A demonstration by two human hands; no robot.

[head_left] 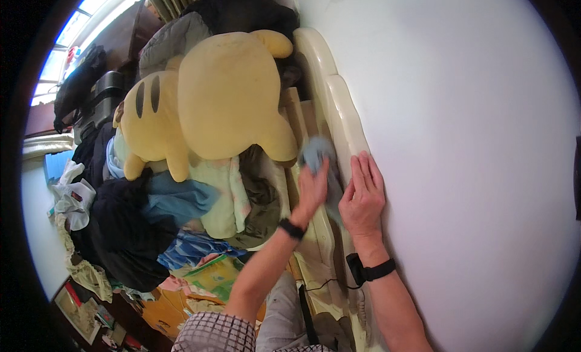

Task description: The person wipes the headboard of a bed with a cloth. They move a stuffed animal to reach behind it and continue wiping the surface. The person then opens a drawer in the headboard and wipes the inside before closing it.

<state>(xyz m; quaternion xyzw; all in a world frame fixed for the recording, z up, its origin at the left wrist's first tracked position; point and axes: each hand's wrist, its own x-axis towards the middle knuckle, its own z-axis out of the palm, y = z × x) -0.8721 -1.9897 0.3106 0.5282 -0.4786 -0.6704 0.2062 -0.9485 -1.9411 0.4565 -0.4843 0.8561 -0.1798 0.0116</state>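
Note:
My left hand (311, 191) is closed on a grey-blue cloth (317, 152), pressed against the inner face of a cream headboard (346, 113). Motion slightly blurs both the hand and the cloth. Along the headboard's curved top edge, beside the wall, lies my right hand (364, 200), its fingers stretched out and nothing in it. A dark band circles each wrist.
A big yellow plush toy (230, 98) lies left of the headboard on heaped bedding and clothes. Dark garments (121, 231) and a blue cloth (178, 197) spread below it. The white wall (472, 140) borders the right side.

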